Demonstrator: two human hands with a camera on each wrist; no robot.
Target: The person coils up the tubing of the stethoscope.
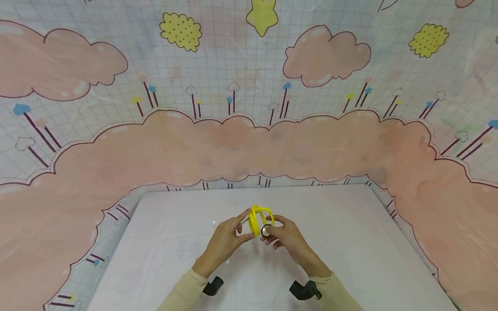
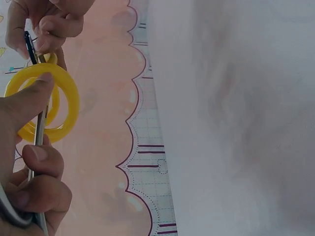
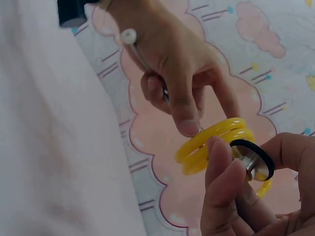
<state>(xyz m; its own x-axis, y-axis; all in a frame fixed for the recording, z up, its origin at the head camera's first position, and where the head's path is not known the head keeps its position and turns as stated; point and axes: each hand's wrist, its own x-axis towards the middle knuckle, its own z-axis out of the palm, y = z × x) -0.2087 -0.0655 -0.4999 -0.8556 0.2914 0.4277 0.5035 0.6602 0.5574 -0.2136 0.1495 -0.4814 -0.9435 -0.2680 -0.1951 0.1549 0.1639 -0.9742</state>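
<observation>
A stethoscope with coiled yellow tubing (image 1: 254, 221) is held up between both hands over the white table. My left hand (image 1: 222, 238) grips the coil and the metal ear tubes (image 2: 39, 129), its thumb across the yellow loops in the left wrist view. A white eartip (image 3: 129, 36) sticks out behind that hand in the right wrist view. My right hand (image 1: 291, 242) pinches the round chestpiece (image 1: 266, 231) between thumb and fingers. The chestpiece's black rim (image 3: 253, 147) and metal stem show in the right wrist view, close to the loops. Fingers hide part of the tubing.
The white tabletop (image 1: 163, 250) lies beneath both hands. Behind and around it hangs a patterned cloth (image 1: 249, 151) with pink clouds and yellow shapes. Black wrist devices (image 1: 305, 290) sit at both sleeves.
</observation>
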